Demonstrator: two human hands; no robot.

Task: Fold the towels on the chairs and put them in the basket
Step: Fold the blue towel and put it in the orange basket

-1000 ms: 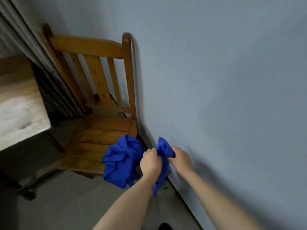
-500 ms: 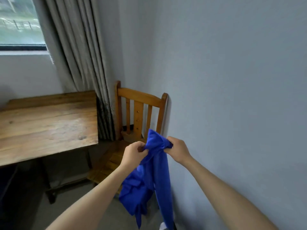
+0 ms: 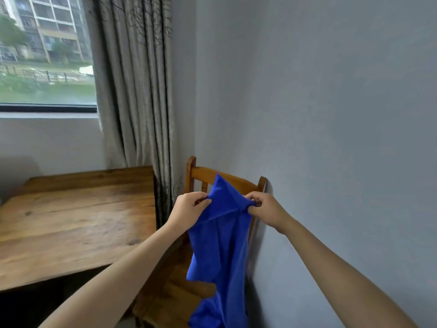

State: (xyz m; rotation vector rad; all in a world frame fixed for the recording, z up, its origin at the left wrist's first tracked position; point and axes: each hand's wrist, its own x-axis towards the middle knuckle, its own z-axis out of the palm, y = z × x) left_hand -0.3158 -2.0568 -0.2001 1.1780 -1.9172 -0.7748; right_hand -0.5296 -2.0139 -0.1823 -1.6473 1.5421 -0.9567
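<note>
A bright blue towel [image 3: 220, 252] hangs in the air in front of a wooden chair [image 3: 165, 301] that stands against the wall. My left hand [image 3: 189, 209] pinches the towel's upper edge on the left, and my right hand [image 3: 264, 209] pinches it on the right. A corner of the cloth sticks up between the two hands, and the rest hangs down over the chair seat. No basket is in view.
A wooden table [image 3: 71, 221] stands to the left of the chair. A grey patterned curtain [image 3: 137, 91] hangs behind them beside a window [image 3: 45, 50]. A plain grey wall [image 3: 331, 138] runs close along the right.
Both hands have lifted the towel up off the chair seat and moved apart, so the crumpled cloth now hangs spread between them. The view has tilted up to show the window.
</note>
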